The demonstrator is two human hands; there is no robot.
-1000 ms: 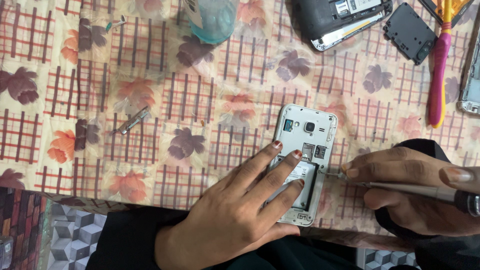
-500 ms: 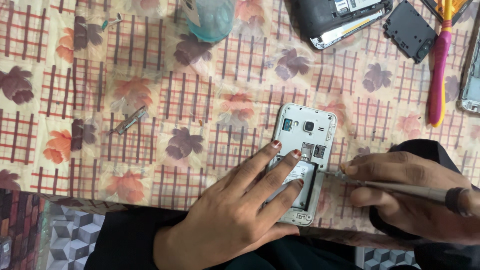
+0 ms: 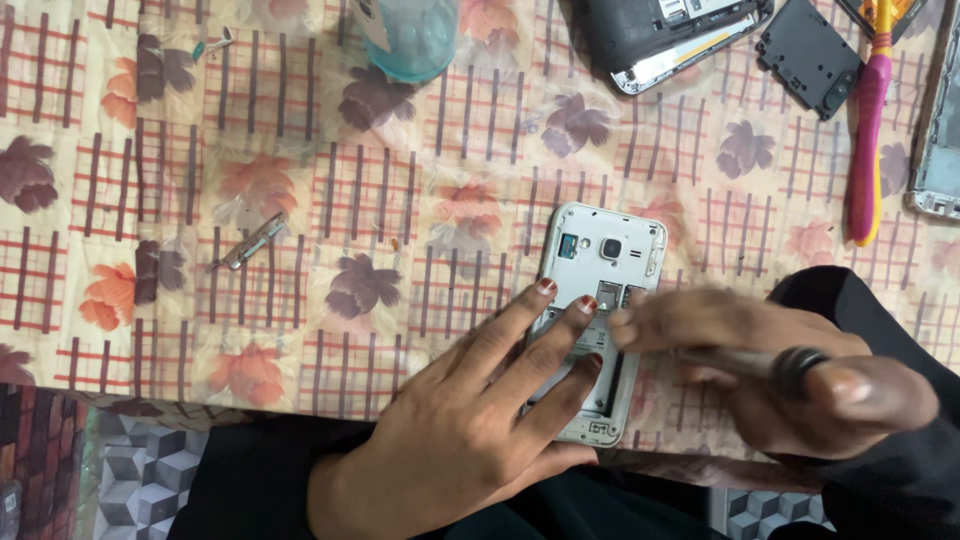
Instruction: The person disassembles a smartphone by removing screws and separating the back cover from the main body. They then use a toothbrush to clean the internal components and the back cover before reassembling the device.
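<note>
**Opened white phone, held flat, tool at its slots**

- Opened white phone [image 3: 598, 330]: back cover off, lying on the flower-patterned tablecloth [image 3: 300, 200] near the table's near edge, right of centre. Long axis runs near to far, camera end far. Empty battery bay in its near half; small card slots just beyond it.
- Left hand [image 3: 470, 440]: fingers spread and laid flat over the phone's left side and battery bay, pressing it down. It comes in from the near left.
- Right hand [image 3: 780, 370]: blurred, closed around a slim screwdriver [image 3: 740, 358] lying left to right, tip at the card slots. Both hands touch or meet the phone; the tool hand is on its right.
- Far edge: a blue-green glass [image 3: 410, 35], holding nothing visible; a dark opened phone [image 3: 660, 35]; a black cover plate [image 3: 810, 55]; a pink-handled tool [image 3: 868, 140].
- Left: a small metal part [image 3: 252, 242], well apart.
</note>
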